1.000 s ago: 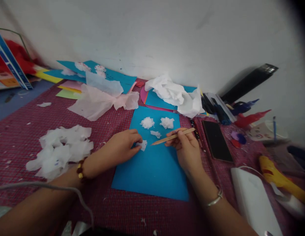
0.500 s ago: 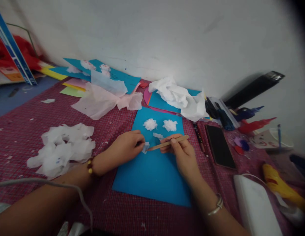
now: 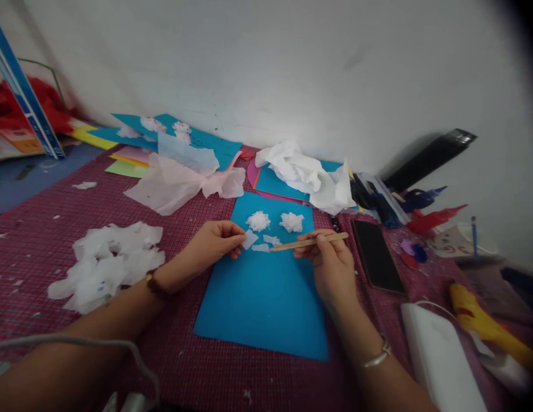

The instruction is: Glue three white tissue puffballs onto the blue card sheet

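A blue paper sheet point(image 3: 266, 297) lies on the red checked cloth in front of me. Two fluffy white tissue tufts point(image 3: 258, 220) sit near its far edge, with small loose tissue scraps point(image 3: 261, 248) below them. My left hand point(image 3: 214, 243) pinches a small white tissue piece point(image 3: 249, 238) between thumb and fingers just above the sheet. My right hand point(image 3: 328, 260) grips a thin wooden stick point(image 3: 309, 242), held almost level, with its pointed end aimed left at the loose scraps.
A pile of torn white tissue point(image 3: 105, 263) lies at the left. Crumpled tissue sheets point(image 3: 307, 171) and coloured papers sit by the wall. A black phone point(image 3: 375, 254), a white box point(image 3: 442, 355), a yellow glue gun point(image 3: 481, 326) and pens lie to the right.
The stick's tip has drawn back to the right, away from the tissue piece. My left hand has lifted that piece slightly up the sheet.
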Demonstrator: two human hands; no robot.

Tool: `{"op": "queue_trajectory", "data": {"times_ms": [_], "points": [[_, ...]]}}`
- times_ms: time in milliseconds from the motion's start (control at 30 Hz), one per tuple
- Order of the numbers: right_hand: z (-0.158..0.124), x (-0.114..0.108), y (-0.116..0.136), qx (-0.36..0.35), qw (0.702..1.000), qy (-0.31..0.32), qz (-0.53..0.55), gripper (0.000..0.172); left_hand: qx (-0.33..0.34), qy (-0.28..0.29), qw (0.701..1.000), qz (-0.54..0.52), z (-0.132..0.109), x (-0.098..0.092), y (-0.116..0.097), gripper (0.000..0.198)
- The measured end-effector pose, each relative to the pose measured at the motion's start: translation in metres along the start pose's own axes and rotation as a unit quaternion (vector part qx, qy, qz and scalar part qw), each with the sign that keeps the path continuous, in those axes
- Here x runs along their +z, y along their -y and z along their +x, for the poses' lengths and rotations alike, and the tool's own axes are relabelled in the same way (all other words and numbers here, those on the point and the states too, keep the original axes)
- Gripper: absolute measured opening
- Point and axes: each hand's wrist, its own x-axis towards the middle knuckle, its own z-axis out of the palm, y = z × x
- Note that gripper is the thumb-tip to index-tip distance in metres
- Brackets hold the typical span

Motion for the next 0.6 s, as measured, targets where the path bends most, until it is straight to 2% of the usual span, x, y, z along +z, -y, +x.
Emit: {"op": "queue_trajectory", "data": {"times_ms": [133,200,300,333,367,500,533,600], "points": [[-0.001,0.002,0.003,0.028,1.000,0.002,0.006,0.015,0.056,-0.012,0.998,0.018,0.005,-0.001,-0.011,0.013],[-0.007,0.008,0.005,0.063,0.997,0.055,0.003,0.017,0.078,-0.020,0.996,0.041,0.008,0.001,-0.024,0.011],[-0.015,0.015,0.010,0.116,0.978,0.175,-0.005,0.019,0.113,-0.037,0.987,0.107,0.014,0.009,-0.038,0.008],[-0.015,0.015,0.012,0.114,0.976,0.186,-0.008,0.019,0.125,-0.050,0.982,0.133,0.016,0.012,-0.039,0.008],[-0.015,0.014,0.014,0.097,0.980,0.174,-0.014,0.018,0.136,-0.068,0.976,0.157,0.018,0.015,-0.037,0.009],[-0.008,0.003,0.019,-0.034,0.995,0.054,-0.081,0.014,0.164,-0.115,0.945,0.257,0.025,0.015,-0.020,0.007],[-0.007,0.001,0.020,-0.056,0.992,0.043,-0.100,0.014,0.179,-0.114,0.929,0.304,0.025,0.012,-0.016,0.008],[-0.006,0.000,0.020,-0.080,0.988,0.033,-0.130,0.015,0.212,-0.113,0.871,0.428,0.021,0.004,-0.014,0.016]]}}
